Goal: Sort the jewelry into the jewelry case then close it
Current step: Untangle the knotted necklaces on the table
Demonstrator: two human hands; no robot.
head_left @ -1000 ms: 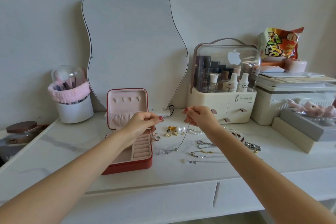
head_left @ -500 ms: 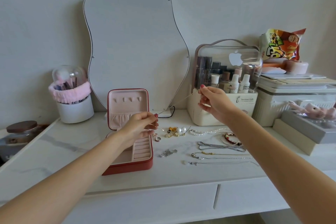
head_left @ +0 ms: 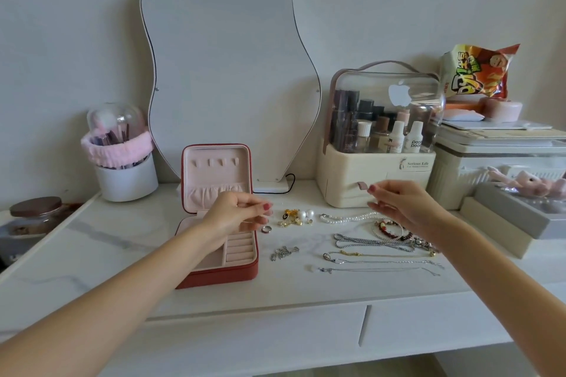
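Observation:
The red jewelry case [head_left: 245,273] stands open on the white desk, its pink lid [head_left: 214,174] upright. My left hand [head_left: 235,214] hovers over the case's right side with fingertips pinched. Out to the right, my right hand [head_left: 401,205] is pinched too, above the pearl strand [head_left: 343,218]. The thin chain held between them is barely visible. On the desk lie a ring [head_left: 266,229], gold and pearl earrings [head_left: 295,217], a silver charm piece [head_left: 283,252], a bead bracelet [head_left: 389,230], a thick silver chain [head_left: 367,242] and thin necklaces [head_left: 376,262].
A wavy mirror [head_left: 226,70] leans on the wall behind the case. A cosmetics organiser [head_left: 376,171] stands at the back right, with a white bin [head_left: 490,174] and grey box [head_left: 520,217] beside it. A brush holder [head_left: 122,174] and a jar [head_left: 35,208] are at the left.
My right hand rose and pulled the chain taut, then came down and to the right, in front of the organiser's drawer. My left hand stayed over the case.

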